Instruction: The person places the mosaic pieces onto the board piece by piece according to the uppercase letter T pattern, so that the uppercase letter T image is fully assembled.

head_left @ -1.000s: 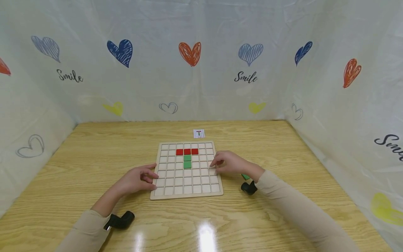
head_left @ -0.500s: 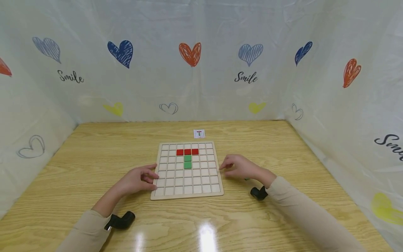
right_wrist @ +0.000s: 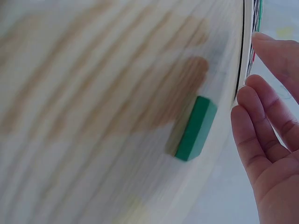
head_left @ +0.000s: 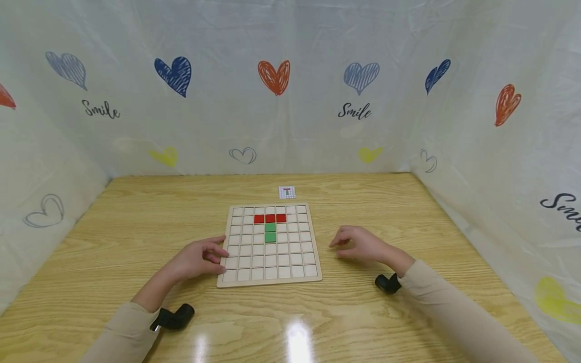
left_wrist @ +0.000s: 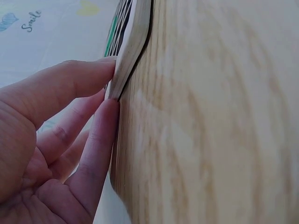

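Observation:
A square wooden grid board [head_left: 271,260] lies on the table. Three red tiles [head_left: 259,219] form a row in its cells, and two green tiles [head_left: 270,237] run down below the middle one. My left hand [head_left: 195,259] rests its relaxed fingertips against the board's left edge; the left wrist view has the thumb and a finger [left_wrist: 96,140] right at the rim. Right of the board, apart from it, is my right hand [head_left: 358,244], fingers loosely bent and holding nothing. A loose green tile [right_wrist: 196,129] on the table shows in the right wrist view; in the head view it is hidden.
Behind the board lies a small card [head_left: 287,192] printed with a red and green pattern on a grid. White sheeting [head_left: 308,136] with hearts and "Smile" lettering surrounds the wooden table [head_left: 181,201]. A black wrist device [head_left: 174,317] sits at each sleeve.
My right hand has drawn back rightward from the board's right edge, and the loose green tile has gone out of sight in the head view. The left hand stays put.

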`<state>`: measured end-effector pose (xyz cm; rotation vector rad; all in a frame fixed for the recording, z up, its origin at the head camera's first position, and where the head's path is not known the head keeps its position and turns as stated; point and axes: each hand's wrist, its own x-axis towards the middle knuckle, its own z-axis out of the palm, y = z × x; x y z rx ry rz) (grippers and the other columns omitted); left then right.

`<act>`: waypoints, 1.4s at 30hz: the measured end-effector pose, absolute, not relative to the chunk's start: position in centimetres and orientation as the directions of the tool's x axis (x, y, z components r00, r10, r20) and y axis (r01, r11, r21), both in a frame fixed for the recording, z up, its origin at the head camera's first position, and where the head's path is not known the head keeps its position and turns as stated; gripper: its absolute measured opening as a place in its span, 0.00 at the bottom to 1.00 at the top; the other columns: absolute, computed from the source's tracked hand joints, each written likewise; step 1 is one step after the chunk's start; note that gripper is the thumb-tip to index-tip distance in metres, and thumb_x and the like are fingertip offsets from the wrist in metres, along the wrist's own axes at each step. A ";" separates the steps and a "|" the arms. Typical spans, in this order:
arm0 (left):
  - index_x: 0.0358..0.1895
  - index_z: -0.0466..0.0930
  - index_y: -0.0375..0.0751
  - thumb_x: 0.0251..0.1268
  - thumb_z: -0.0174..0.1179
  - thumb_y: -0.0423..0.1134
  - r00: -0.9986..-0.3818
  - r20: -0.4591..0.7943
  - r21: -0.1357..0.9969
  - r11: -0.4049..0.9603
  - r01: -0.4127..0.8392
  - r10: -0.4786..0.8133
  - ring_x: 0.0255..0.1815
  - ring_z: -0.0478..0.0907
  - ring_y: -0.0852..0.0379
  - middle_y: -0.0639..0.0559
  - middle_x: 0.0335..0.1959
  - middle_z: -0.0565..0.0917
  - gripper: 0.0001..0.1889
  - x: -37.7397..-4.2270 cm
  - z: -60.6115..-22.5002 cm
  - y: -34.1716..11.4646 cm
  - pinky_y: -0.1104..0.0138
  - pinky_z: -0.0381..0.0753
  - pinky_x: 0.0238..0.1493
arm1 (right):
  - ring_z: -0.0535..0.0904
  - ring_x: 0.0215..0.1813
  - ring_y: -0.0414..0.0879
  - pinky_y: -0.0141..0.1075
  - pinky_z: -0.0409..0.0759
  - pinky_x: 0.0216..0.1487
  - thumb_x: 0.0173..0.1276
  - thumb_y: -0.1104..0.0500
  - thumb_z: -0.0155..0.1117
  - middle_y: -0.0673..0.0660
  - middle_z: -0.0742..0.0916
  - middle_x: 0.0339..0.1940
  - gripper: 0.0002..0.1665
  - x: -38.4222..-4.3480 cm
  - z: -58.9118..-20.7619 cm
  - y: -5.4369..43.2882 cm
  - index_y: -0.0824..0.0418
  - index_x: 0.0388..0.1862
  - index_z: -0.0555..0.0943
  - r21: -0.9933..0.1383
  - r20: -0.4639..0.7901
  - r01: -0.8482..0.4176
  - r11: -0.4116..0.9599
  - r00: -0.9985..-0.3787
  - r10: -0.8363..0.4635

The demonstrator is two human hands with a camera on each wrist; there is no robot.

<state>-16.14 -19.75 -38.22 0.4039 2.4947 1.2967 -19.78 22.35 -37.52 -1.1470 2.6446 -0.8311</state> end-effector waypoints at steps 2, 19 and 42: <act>0.43 0.82 0.33 0.48 0.71 0.35 -0.914 -0.132 0.827 0.551 0.111 0.383 0.40 0.77 0.55 0.34 0.68 0.61 0.17 -16.2 -38.3 -19.8 0.69 0.76 0.38 | 0.75 0.38 0.43 0.37 0.76 0.41 0.58 0.65 0.69 0.50 0.81 0.36 0.11 -19.6 -37.6 22.7 0.61 0.41 0.85 -0.537 0.081 -0.626 0.565 -0.705 -0.704; 0.43 0.82 0.33 0.48 0.71 0.35 -0.913 -0.131 0.828 0.550 0.113 0.386 0.39 0.77 0.55 0.35 0.68 0.61 0.17 -16.4 -38.3 -19.8 0.69 0.75 0.37 | 0.77 0.40 0.45 0.40 0.76 0.42 0.58 0.63 0.69 0.50 0.82 0.38 0.09 -18.7 -38.2 25.4 0.59 0.39 0.84 -0.521 0.136 -0.648 0.556 -0.706 -0.695; 0.43 0.82 0.34 0.48 0.72 0.36 -0.914 -0.127 0.814 0.568 0.126 0.385 0.39 0.77 0.55 0.36 0.68 0.61 0.17 -16.3 -38.4 -19.8 0.69 0.75 0.38 | 0.76 0.42 0.46 0.44 0.75 0.47 0.56 0.66 0.70 0.49 0.81 0.38 0.10 -18.7 -38.1 26.8 0.59 0.38 0.84 -0.517 0.122 -0.626 0.584 -0.729 -0.673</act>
